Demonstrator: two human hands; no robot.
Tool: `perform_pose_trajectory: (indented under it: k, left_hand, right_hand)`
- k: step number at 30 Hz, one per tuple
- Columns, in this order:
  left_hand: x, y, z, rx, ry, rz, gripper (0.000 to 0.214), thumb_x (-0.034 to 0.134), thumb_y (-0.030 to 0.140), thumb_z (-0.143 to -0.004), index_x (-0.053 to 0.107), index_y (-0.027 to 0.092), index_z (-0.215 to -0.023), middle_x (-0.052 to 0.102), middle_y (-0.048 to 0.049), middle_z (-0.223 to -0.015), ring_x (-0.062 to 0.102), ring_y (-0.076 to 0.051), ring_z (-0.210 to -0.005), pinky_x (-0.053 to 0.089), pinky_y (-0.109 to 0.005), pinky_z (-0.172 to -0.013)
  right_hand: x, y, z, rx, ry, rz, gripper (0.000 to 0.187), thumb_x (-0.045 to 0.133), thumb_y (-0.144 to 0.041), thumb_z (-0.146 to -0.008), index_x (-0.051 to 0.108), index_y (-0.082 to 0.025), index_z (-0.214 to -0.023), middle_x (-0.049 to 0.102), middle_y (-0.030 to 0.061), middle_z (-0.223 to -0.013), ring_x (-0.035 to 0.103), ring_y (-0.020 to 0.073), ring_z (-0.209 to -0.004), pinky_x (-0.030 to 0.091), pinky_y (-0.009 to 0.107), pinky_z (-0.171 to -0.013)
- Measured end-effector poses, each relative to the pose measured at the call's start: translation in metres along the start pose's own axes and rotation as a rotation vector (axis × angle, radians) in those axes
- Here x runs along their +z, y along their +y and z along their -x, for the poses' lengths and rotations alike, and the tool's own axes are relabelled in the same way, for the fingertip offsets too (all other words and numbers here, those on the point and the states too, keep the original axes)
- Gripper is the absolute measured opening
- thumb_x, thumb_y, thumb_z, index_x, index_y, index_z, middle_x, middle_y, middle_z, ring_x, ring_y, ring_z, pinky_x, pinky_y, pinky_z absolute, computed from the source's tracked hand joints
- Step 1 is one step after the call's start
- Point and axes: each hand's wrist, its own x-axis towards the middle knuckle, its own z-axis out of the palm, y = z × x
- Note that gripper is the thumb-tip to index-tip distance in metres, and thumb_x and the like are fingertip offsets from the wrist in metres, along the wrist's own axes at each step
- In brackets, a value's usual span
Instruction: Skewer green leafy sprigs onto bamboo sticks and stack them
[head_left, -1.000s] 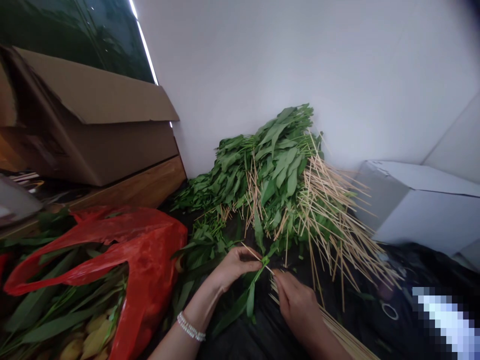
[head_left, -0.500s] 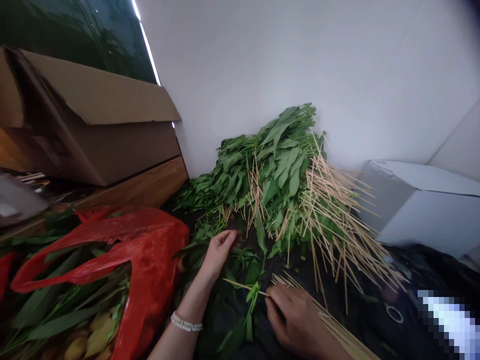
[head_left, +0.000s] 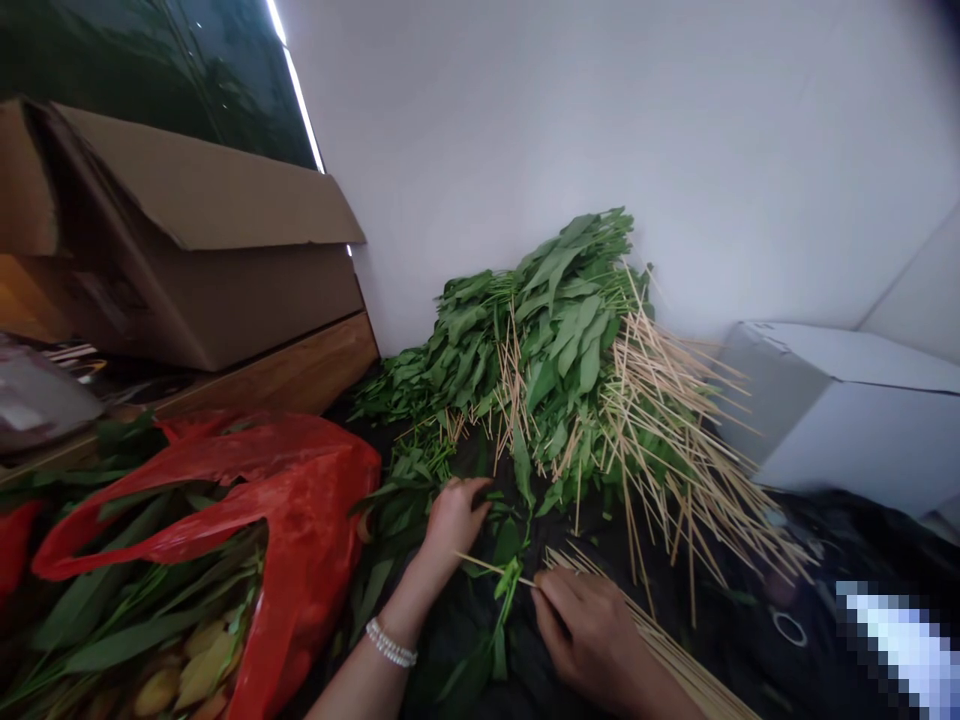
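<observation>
My right hand (head_left: 589, 625) pinches a thin bamboo skewer (head_left: 480, 564), which points left. Folded green leaves (head_left: 508, 578) are threaded on that skewer, their long blades hanging down beside my fingers. Just above and left of the skewer's tip is my left hand (head_left: 456, 518), wearing a white beaded bracelet (head_left: 391, 643) on the wrist. Its thumb and fingers are apart over loose leaves, and nothing shows between them. Under my right forearm lies a bundle of bare skewers (head_left: 686, 672).
Against the wall rises a big heap of skewered leaves (head_left: 559, 300), many skewer ends (head_left: 660, 430) sticking out rightward. A red plastic bag (head_left: 307, 520) with leaves stands left, below a cardboard box (head_left: 247, 300). At right are a white box (head_left: 862, 430) and a ring (head_left: 789, 628) on black sheeting.
My left hand has moved slightly right and down, and its thumb and fingers have parted. The right hand keeps the skewer in nearly the same place.
</observation>
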Motion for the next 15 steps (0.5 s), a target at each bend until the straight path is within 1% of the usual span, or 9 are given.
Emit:
perform_pose_trajectory:
  k: [4, 6, 8, 11, 13, 15]
  left_hand:
    - [-0.007, 0.003, -0.005, -0.023, 0.141, 0.187, 0.024, 0.06, 0.018, -0.076, 0.07, 0.021, -0.098, 0.071, -0.0055, -0.095, 0.061, -0.021, -0.088, 0.045, -0.031, -0.08]
    - [-0.011, 0.006, -0.007, -0.075, 0.165, 0.355, 0.022, 0.061, 0.023, -0.076, 0.07, 0.02, -0.096, 0.072, -0.0059, -0.093, 0.063, -0.021, -0.085, 0.046, -0.031, -0.078]
    - [-0.014, 0.009, -0.008, -0.157, 0.136, 0.578, 0.024, 0.064, 0.029, -0.075, 0.069, 0.017, -0.095, 0.072, -0.0069, -0.089, 0.065, -0.021, -0.08, 0.048, -0.03, -0.074]
    - [-0.018, 0.014, -0.008, -0.305, 0.038, 0.917, 0.032, 0.069, 0.035, -0.07, 0.066, 0.013, -0.094, 0.072, -0.0074, -0.082, 0.065, -0.019, -0.075, 0.049, -0.029, -0.072]
    - [-0.021, 0.018, -0.006, -0.379, -0.033, 1.074, 0.037, 0.071, 0.037, -0.068, 0.064, 0.012, -0.095, 0.072, -0.0068, -0.079, 0.064, -0.016, -0.071, 0.048, -0.026, -0.069]
    - [-0.023, 0.021, -0.005, -0.402, -0.096, 1.155, 0.042, 0.071, 0.038, -0.068, 0.062, 0.013, -0.101, 0.071, -0.0066, -0.079, 0.062, -0.014, -0.067, 0.047, -0.022, -0.062]
  right_hand:
    - [0.0, 0.002, 0.0, 0.023, -0.009, -0.009, 0.018, 0.038, -0.014, -0.09, 0.055, -0.02, -0.086, 0.058, -0.0002, -0.069, 0.055, 0.0135, -0.061, 0.034, 0.026, -0.06]
    - [0.0, 0.003, 0.0, 0.056, -0.005, -0.022, 0.019, 0.037, -0.015, -0.091, 0.055, -0.02, -0.087, 0.059, 0.0003, -0.071, 0.057, 0.0134, -0.064, 0.037, 0.025, -0.062]
    - [0.001, 0.006, 0.0, 0.095, 0.025, -0.048, 0.02, 0.036, -0.016, -0.092, 0.056, -0.02, -0.09, 0.061, 0.0012, -0.075, 0.06, 0.0134, -0.069, 0.04, 0.024, -0.066]
    - [0.001, 0.012, 0.0, 0.154, 0.084, -0.059, 0.022, 0.034, -0.018, -0.093, 0.055, -0.019, -0.101, 0.063, 0.003, -0.083, 0.062, 0.0135, -0.075, 0.044, 0.023, -0.071]
    - [0.002, 0.016, 0.0, 0.189, 0.108, -0.028, 0.024, 0.034, -0.018, -0.094, 0.054, -0.019, -0.106, 0.064, 0.0038, -0.087, 0.063, 0.0139, -0.077, 0.046, 0.024, -0.073]
    - [0.003, 0.02, 0.001, 0.218, 0.121, 0.013, 0.025, 0.033, -0.018, -0.093, 0.054, -0.019, -0.107, 0.065, 0.0041, -0.09, 0.064, 0.0145, -0.079, 0.047, 0.024, -0.074]
